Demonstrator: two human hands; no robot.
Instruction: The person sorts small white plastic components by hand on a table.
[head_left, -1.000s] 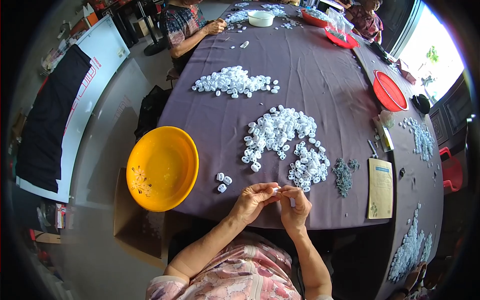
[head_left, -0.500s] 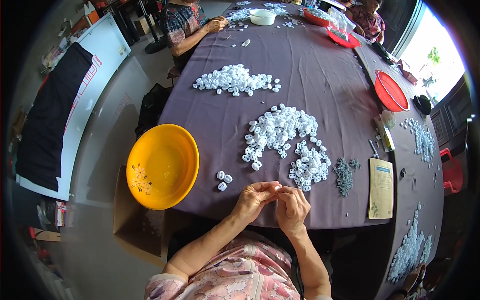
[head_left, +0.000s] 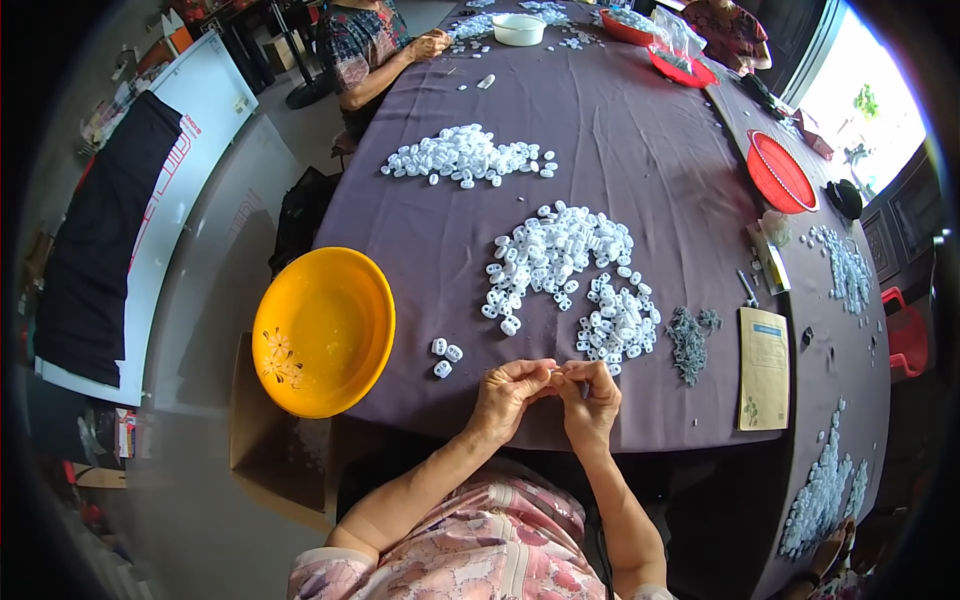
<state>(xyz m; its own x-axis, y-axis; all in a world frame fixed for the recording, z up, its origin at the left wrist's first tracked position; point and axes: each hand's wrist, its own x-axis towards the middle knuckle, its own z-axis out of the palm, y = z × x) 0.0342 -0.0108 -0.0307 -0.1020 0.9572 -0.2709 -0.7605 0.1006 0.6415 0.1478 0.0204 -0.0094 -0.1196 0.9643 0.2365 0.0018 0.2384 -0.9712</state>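
Observation:
Close together at the table's near edge, my left hand (head_left: 505, 402) and my right hand (head_left: 588, 408) pinch a small white plastic piece (head_left: 553, 371) between their fingertips. Fingers cover most of it. Just beyond them lies a heap of white oval pieces (head_left: 560, 245) with small dark holes. Nearer my right hand is a second cluster of white plastic pieces (head_left: 617, 322) with openings showing. To its right sits a small pile of thin grey parts (head_left: 688, 348). Several more white ovals (head_left: 442, 369) lie left of my left hand.
A yellow basin (head_left: 330, 335) stands at the table's left edge, above a cardboard box (head_left: 285, 480). Another white heap (head_left: 465, 158) lies farther off. At right are a brown envelope (head_left: 763, 375) and a red basket (head_left: 780, 172). Co-workers sit at the far end, near a white bowl (head_left: 519, 31).
My right hand's fingers have shifted slightly around the small white piece, while my left hand keeps its pinch. The view has tilted a little, and the far-right co-worker's head is out of frame.

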